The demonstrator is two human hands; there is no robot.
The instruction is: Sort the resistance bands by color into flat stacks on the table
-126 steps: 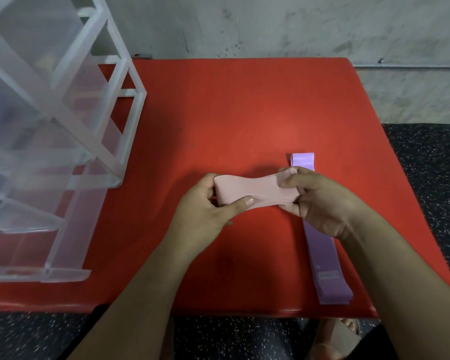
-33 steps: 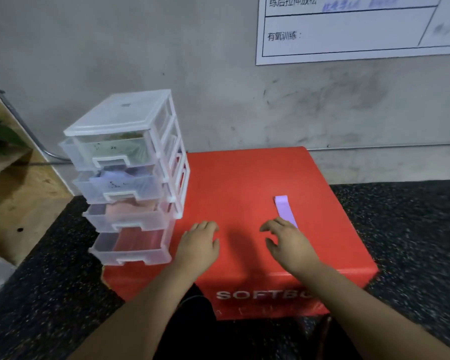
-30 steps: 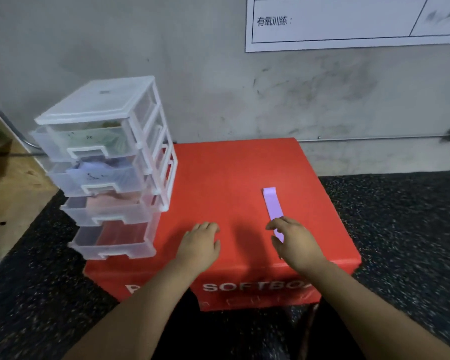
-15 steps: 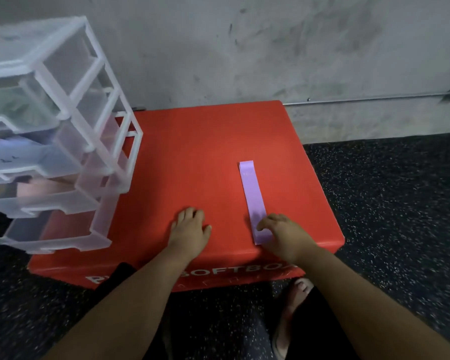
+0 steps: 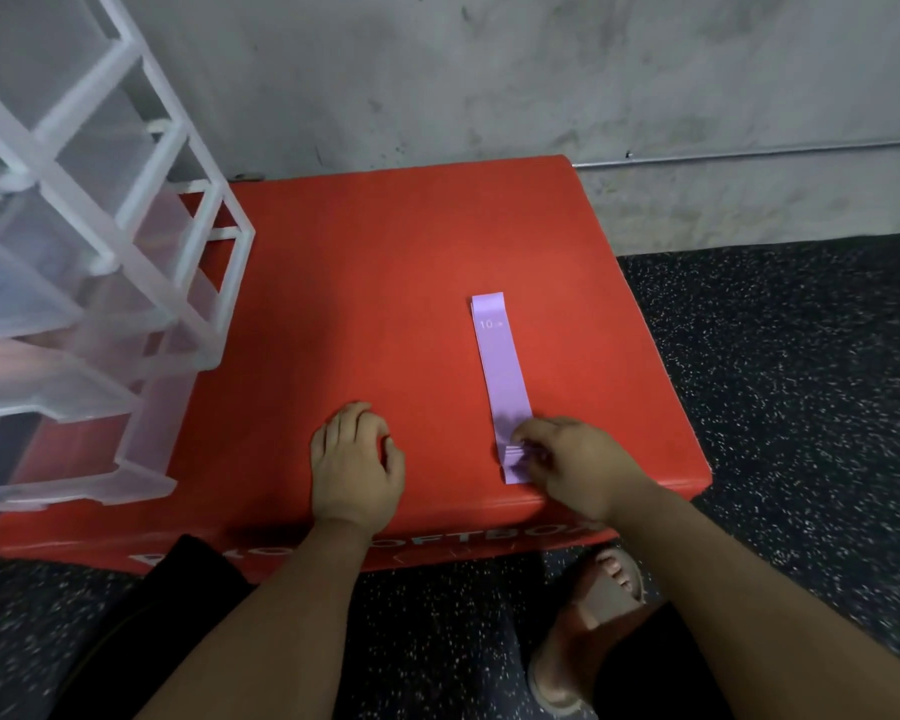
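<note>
Right fingers (image 5: 536, 433) further onto purple band (image 5: 505, 376)

A clear plastic drawer unit (image 5: 106, 259) stands left, grey wall (image 5: 541, 70) behind, speckled dark floor (image 5: 801, 387) below.

Purple band stack (image 5: 501, 366): lilac flat strips, laid 1 on another, long and narrow. Lies flat on red table (image 5: 365, 283), right half, running near-far, far end tilted slightly left. White "10" print near far end. Far end shows 2nd edge peeking out on left side. Near end close to table's near edge, several layer edges showing, slightly fanned, blurred. Right hand (image 5: 578, 470) fingertips on near end; pinch or press, cannot tell.
</note>
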